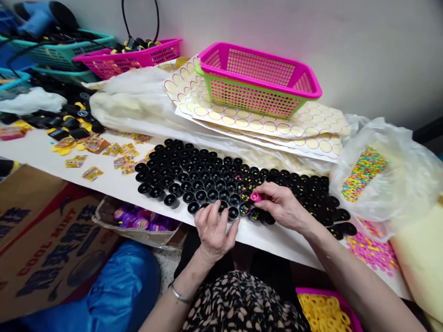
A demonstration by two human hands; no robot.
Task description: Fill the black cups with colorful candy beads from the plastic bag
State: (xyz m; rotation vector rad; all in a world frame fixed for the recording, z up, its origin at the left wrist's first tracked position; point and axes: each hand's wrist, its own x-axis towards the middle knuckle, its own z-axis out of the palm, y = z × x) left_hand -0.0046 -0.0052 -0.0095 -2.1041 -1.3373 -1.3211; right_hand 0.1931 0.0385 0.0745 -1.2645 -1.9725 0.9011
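Observation:
Rows of small round black cups (pixel 202 183) stand packed together on the white table. Several cups near the middle and right hold coloured candy beads (pixel 245 209). In my right hand (pixel 281 205), thumb and fingers pinch a small pink cup (pixel 256 197) with a few beads in it, just above the filled cups. My left hand (pixel 214 231) rests at the front edge of the rows, its fingers slightly bent and apart, fingertips at the black cups; it appears to hold nothing.
A clear plastic bag (pixel 396 169) of beads lies at right, beside loose pink pieces (pixel 373 252). Stacked pink and green baskets (pixel 258 87) stand on sticker sheets (pixel 289 129). Small yellow packets (pixel 123 157) lie left. Below are a carton (pixel 53 239) and a basket of yellow rings (pixel 324 312).

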